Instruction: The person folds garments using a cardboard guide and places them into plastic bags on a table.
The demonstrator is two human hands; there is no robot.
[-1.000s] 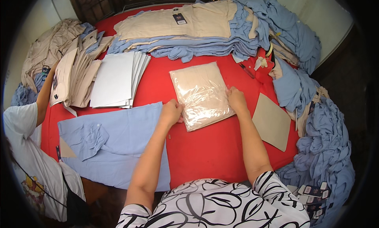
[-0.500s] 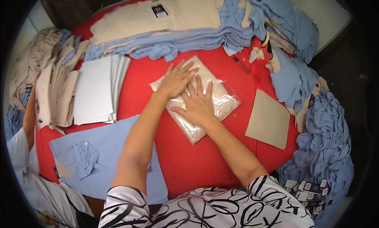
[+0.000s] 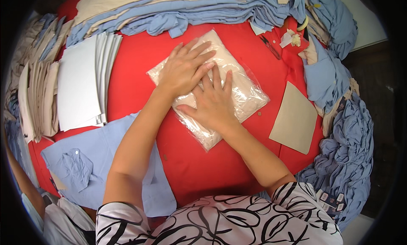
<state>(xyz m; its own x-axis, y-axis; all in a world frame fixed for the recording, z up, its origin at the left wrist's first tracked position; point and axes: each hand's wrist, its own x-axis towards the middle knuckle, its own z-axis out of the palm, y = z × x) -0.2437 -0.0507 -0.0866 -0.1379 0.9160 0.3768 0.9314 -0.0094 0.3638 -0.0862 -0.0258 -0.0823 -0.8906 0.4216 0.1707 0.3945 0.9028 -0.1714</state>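
Observation:
A beige folded garment in a clear plastic bag (image 3: 248, 90) lies tilted on the red cloth, in front of me. Flat on its upper left part rests my left hand (image 3: 183, 69), fingers stretched out. My right hand (image 3: 214, 101) presses on its middle with the fingers spread, and the fingertips of the two hands nearly meet. Light glints off the wrinkled plastic around both hands. Left of me a light blue garment (image 3: 101, 149) is laid out, partly covered by my left forearm. To the right of the bag lies a grey-beige card sheet (image 3: 294, 120).
White sheets (image 3: 80, 84) are stacked at the left beside folded beige garments (image 3: 40, 100). Blue and beige garments (image 3: 212, 9) pile along the far edge. Small thread snips (image 3: 271, 47) lie at the far right. Blue clothes (image 3: 349, 139) heap at the right. Another person's arm (image 3: 25, 177) shows lower left.
Both hands stay flat on the bag, the left a little farther up and left. The view has tilted nearer, so the far pile sits higher in it.

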